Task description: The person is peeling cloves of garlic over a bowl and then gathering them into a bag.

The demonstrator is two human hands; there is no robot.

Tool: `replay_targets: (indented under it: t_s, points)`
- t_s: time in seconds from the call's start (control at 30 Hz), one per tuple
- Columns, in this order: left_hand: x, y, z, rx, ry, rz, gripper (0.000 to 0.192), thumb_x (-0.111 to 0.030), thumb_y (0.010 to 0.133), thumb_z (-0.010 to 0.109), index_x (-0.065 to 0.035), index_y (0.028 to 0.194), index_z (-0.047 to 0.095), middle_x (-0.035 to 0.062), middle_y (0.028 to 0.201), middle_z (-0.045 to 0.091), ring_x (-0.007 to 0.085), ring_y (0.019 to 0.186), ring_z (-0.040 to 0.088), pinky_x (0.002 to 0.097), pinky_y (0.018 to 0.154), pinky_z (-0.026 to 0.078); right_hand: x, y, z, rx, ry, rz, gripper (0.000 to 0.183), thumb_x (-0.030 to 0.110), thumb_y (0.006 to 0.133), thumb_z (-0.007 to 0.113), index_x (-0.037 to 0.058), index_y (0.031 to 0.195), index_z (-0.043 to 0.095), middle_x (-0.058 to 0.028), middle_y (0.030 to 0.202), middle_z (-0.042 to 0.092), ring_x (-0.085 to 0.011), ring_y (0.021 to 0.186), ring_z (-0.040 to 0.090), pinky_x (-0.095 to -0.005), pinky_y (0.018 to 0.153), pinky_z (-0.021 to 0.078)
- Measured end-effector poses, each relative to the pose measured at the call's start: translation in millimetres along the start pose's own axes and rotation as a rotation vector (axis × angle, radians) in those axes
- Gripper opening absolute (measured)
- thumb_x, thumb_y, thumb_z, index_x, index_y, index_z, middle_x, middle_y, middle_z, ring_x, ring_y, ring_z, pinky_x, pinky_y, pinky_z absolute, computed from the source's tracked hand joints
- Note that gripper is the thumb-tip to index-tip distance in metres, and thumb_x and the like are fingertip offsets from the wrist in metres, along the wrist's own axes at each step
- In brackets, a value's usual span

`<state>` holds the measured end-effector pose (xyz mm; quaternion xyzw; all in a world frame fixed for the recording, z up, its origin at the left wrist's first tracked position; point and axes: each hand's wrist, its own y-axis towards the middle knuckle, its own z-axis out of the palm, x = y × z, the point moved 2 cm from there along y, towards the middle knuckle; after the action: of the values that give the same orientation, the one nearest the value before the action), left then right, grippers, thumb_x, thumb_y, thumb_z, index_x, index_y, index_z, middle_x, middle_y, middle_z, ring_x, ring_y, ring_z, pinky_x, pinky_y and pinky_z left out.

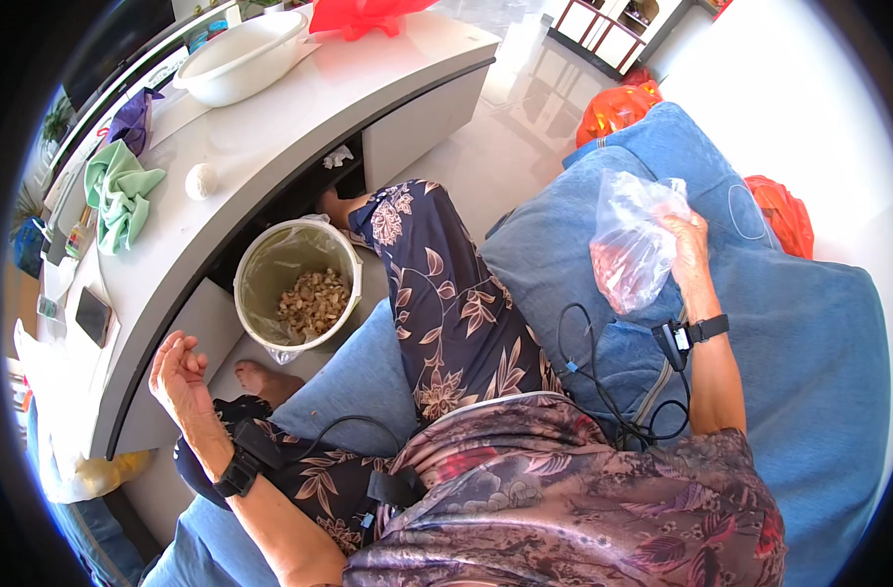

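Observation:
My right hand [687, 242] grips the edge of a clear plastic bag [633, 249] with pinkish-red contents, over the blue sofa cover [791, 330]. My left hand [179, 374] is raised near the table's edge with its fingers curled; whether they touch the palm or hold anything small is hard to tell. Between my left hand and my knee stands a round bin [355, 282], lined with clear plastic, with many brown shell-like pieces [313, 307] at its bottom. I wear a strapped device on each wrist, with black cables running from them.
On the curved white table [263, 139] are a white basin [245, 62], a whitish ball [201, 181], a green cloth [120, 194], a phone [93, 316] and a red plastic bag [366, 15]. Orange-red bags [615, 114] lie behind the sofa. Black cable [600, 389] loops beside my right thigh.

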<state>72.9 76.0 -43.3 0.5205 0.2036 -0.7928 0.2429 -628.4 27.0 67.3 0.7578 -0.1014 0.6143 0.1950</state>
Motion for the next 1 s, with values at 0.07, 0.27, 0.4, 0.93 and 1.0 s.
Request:
replay_targets:
  t_s: [0.07, 0.27, 0.4, 0.93, 1.0]
  points:
    - [0, -2, 2, -0.004, 0.004, 0.003, 0.015, -0.001, 0.083, 0.057, 0.0064, 0.094, 0.064, 0.0133, 0.077, 0.065, 0.0096, 0.050, 0.050, 0.0238, 0.051, 0.047, 13, -1, -4, -0.007, 0.063, -0.041, 0.025, -0.003, 0.076, 0.058, -0.0031, 0.101, 0.065, -0.0068, 0.091, 0.067, -0.0154, 0.082, 0.064, -0.0279, 0.078, 0.0500]
    - [1, -1, 0, -0.024, 0.013, 0.016, 0.015, -0.001, 0.083, 0.058, 0.0067, 0.094, 0.064, 0.0137, 0.077, 0.065, 0.0101, 0.050, 0.050, 0.0237, 0.050, 0.046, 56, -2, 24, 0.060, 0.209, -0.184, 0.027, 0.003, 0.079, 0.063, -0.0044, 0.105, 0.062, -0.0076, 0.096, 0.066, -0.0158, 0.084, 0.063, -0.0275, 0.079, 0.0498]
    - [2, -3, 6, -0.010, 0.025, 0.013, 0.015, -0.001, 0.083, 0.059, 0.0067, 0.094, 0.064, 0.0142, 0.077, 0.065, 0.0105, 0.050, 0.050, 0.0238, 0.050, 0.046, 86, -1, 62, 0.170, 0.211, -0.250, 0.027, 0.001, 0.079, 0.063, -0.0033, 0.105, 0.063, -0.0067, 0.094, 0.066, -0.0154, 0.082, 0.063, -0.0268, 0.078, 0.0499]
    - [-56, -93, 178, 0.881, 0.469, 0.442, 0.089, -0.023, 0.057, 0.085, 0.0018, 0.131, 0.042, 0.0155, 0.126, 0.052, 0.0261, 0.117, 0.048, 0.0373, 0.102, 0.036, 137, -69, 275, 0.684, 0.517, -0.382, 0.048, -0.016, 0.065, 0.061, -0.0044, 0.111, 0.058, -0.0095, 0.104, 0.064, -0.0165, 0.088, 0.064, -0.0283, 0.078, 0.0534]
    - [-67, -103, 190, 1.016, 0.273, 0.246, 0.087, -0.023, 0.056, 0.087, 0.0022, 0.128, 0.044, 0.0139, 0.126, 0.051, 0.0231, 0.118, 0.045, 0.0367, 0.102, 0.035, 148, -84, 304, 0.906, 0.539, -0.283, 0.052, -0.014, 0.065, 0.064, -0.0052, 0.115, 0.056, -0.0063, 0.102, 0.064, -0.0123, 0.089, 0.061, -0.0257, 0.078, 0.0522]
